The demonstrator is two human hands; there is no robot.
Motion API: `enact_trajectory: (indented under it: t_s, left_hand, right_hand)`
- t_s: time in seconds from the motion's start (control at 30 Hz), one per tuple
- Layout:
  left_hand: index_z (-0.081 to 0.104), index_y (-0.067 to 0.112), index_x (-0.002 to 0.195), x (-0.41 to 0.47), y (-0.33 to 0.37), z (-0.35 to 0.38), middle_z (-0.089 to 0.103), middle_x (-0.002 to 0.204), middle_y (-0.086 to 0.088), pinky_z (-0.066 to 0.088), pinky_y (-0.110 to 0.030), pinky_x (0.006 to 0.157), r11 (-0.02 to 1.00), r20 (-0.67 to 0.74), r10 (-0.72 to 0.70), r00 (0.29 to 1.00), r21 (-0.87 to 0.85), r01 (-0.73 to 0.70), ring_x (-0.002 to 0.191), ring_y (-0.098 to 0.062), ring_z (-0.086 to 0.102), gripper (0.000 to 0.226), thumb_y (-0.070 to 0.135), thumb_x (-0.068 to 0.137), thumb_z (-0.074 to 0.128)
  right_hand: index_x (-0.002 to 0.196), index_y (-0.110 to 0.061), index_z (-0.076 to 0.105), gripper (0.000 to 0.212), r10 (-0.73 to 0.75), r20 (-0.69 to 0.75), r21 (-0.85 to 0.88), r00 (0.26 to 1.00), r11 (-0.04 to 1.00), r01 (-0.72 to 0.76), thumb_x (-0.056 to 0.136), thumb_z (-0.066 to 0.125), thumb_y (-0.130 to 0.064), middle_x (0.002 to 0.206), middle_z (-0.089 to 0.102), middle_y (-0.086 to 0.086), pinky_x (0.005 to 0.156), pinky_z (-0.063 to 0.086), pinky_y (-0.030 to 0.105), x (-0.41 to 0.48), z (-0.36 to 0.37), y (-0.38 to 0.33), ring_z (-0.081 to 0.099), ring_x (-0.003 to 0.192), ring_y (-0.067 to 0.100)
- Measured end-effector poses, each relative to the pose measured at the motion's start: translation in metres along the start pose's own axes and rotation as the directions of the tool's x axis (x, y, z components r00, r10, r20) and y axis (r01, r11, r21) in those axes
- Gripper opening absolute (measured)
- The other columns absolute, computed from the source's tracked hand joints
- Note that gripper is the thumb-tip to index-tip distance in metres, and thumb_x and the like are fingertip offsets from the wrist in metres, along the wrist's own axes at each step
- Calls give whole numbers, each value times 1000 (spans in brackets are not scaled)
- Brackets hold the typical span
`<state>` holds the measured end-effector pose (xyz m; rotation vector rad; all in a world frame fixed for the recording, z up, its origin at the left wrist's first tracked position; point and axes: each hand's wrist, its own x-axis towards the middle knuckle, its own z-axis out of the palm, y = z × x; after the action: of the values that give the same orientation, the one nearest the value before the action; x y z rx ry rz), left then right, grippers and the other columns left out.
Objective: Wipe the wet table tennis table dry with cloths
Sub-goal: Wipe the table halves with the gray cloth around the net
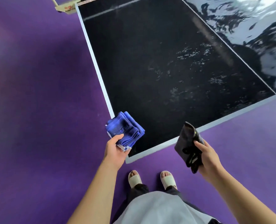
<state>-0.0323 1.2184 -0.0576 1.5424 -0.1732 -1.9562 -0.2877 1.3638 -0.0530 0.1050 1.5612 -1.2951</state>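
The black table tennis table (158, 62) with white edge lines fills the upper middle. Scattered water droplets lie on its near half, and large shiny puddles cover the half right of the centre line. My left hand (116, 151) grips a folded blue cloth (126, 128) just above the table's near left corner. My right hand (206, 156) holds a folded dark grey cloth (187, 143) with black and yellow marks, in the air past the table's near end line, over the floor. Neither cloth touches the table.
Purple floor (37, 110) surrounds the table on the left and near sides. The net post and a cream bracket (66, 7) sit at the top left. My feet in pale slippers (151, 180) stand close to the table's near corner.
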Motion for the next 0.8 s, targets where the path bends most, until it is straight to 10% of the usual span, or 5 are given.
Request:
enact_trajectory:
  t_s: [0.27, 0.37, 0.47, 0.6, 0.8]
  left_hand:
    - [47, 15, 138, 43, -21, 18, 51, 134, -17, 52, -47, 89, 687, -314, 283, 906, 725, 37, 110, -37, 55, 65, 18, 79, 74]
    - [48, 35, 137, 7, -24, 49, 49, 134, -6, 47, -52, 98, 505, -75, 586, 807, 813, -291, 117, -32, 52, 64, 8, 82, 67]
    - [66, 37, 110, -43, -30, 102, 69, 101, 7, 50, -43, 84, 661, 360, 316, 878, 580, -476, 90, -21, 65, 37, 10, 85, 64]
    - [58, 30, 134, -101, -55, 170, 68, 127, -1, 49, -37, 106, 501, 709, -292, 642, 685, -528, 118, -16, 64, 54, 41, 83, 72]
    - [71, 9, 94, -114, -97, 217, 65, 85, -15, 45, -42, 75, 446, 732, -14, 682, 615, -651, 82, -26, 55, 28, 35, 82, 72]
  right_hand:
    - [129, -17, 62, 34, 36, -171, 426, 985, 904, 41, 103, 42, -19, 121, 71, 12, 90, 51, 45, -58, -30, -17, 66, 112, 33]
    - [121, -4, 64, 35, 67, -126, 522, 990, 853, 8, 96, 47, -20, 108, 73, 16, 85, 52, 44, -77, -44, -20, 70, 94, 34]
    - [99, -5, 75, 34, -4, -22, 571, 1000, 821, 16, 85, 51, -26, 99, 72, 16, 85, 52, 42, -86, -60, -34, 71, 82, 34]
    - [101, -9, 78, 47, -162, 159, 623, 974, 782, 28, 86, 52, -44, 110, 72, 16, 81, 60, 43, -92, -78, -72, 72, 93, 32]
    - [106, -2, 69, 38, -254, 236, 52, 938, 967, 249, 77, 76, -25, 93, 76, 13, 62, 56, 29, -74, -112, -120, 74, 80, 27]
